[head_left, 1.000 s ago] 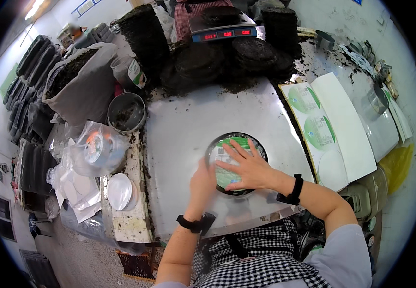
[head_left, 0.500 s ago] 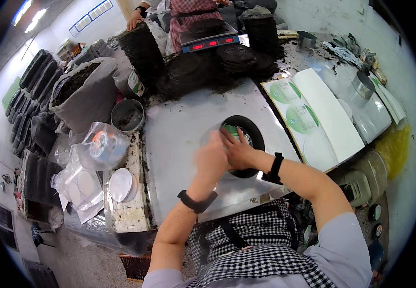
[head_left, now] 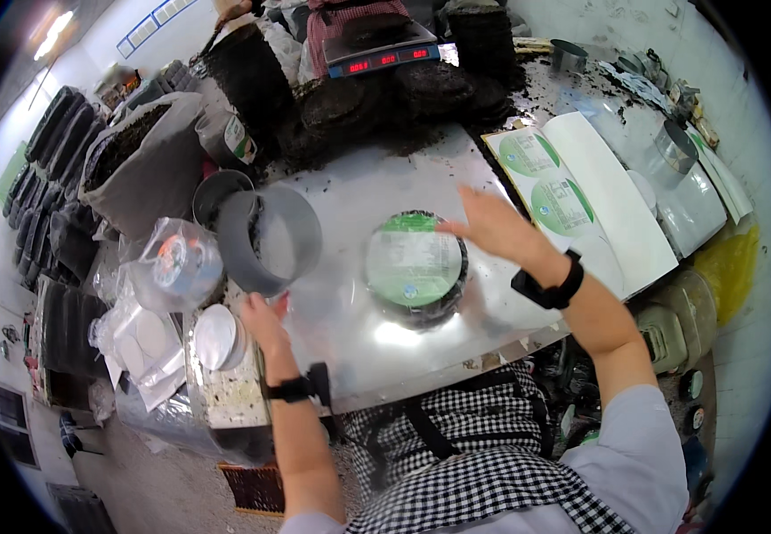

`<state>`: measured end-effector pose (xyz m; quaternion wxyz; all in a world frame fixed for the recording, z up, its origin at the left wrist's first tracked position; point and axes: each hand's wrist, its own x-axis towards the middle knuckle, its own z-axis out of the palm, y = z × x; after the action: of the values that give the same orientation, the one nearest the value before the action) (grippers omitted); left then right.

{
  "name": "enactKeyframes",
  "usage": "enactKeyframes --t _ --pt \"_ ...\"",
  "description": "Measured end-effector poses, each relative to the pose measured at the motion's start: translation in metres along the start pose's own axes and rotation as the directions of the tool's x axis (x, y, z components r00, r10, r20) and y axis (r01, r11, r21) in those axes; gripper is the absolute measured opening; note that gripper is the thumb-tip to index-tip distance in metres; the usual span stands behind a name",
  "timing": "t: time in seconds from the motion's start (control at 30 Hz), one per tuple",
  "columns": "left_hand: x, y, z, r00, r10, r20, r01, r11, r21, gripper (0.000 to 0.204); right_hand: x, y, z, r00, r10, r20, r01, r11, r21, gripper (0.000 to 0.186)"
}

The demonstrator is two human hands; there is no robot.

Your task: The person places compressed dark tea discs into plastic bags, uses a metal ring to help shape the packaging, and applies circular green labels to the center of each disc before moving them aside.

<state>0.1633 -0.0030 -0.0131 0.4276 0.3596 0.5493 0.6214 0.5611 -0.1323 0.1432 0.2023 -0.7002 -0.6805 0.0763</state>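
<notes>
On the pale metal sheet (head_left: 350, 347) in front of me lies a dark, round pressed disc (head_left: 452, 307), topped with a round green-and-white label (head_left: 414, 262). My left hand (head_left: 270, 334) grips the near edge of a grey ring mould (head_left: 307, 254), which is smeared by motion at the left side of the sheet. Just beyond the disc's right edge hovers my right hand (head_left: 501, 227). Its fingers are stretched out and somewhat blurred, and nothing is in them.
Left stand a grey pot (head_left: 210, 190), a bagged roll of labels (head_left: 176, 262) and a stack of white discs (head_left: 216, 336). Behind are stacked dark discs (head_left: 341, 102) and a scale (head_left: 381, 60). A sheet of round labels (head_left: 536, 182) lies right. A co-worker stands opposite.
The ring mould has come off the disc and moved left with my left hand, baring the labelled disc. My right hand has lifted out of the ring, up and to the right.
</notes>
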Motion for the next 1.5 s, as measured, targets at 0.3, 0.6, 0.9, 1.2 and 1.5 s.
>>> enactKeyframes --t 0.3,0.6,0.9,1.2,1.5 --pt "-0.087 -0.021 0.154 0.752 -0.067 0.656 -0.277 0.871 0.406 0.055 -0.063 0.023 0.091 0.759 0.372 0.534 -0.648 0.515 0.561 0.068" --pt "-0.251 0.063 0.147 0.134 -0.020 0.991 -0.481 0.873 0.082 0.047 -0.233 0.111 -0.045 0.551 0.531 0.644 -0.760 0.638 0.123 0.032" --pt "-0.130 0.018 0.048 0.170 -0.048 0.984 -0.748 0.644 0.160 0.038 -0.224 0.092 -0.138 0.793 0.524 0.312 -0.441 0.846 -0.300 0.028" --pt "-0.094 0.027 -0.016 0.364 -0.147 0.920 -0.850 0.351 0.393 0.036 0.152 -0.090 0.186 0.822 -0.533 -0.200 0.559 0.822 0.111 0.048" --pt "-0.117 0.005 -0.020 0.280 -0.192 0.941 -0.867 0.370 0.334 0.023 0.122 -0.088 0.176 0.834 -0.513 0.204 0.504 0.858 0.095 0.015"
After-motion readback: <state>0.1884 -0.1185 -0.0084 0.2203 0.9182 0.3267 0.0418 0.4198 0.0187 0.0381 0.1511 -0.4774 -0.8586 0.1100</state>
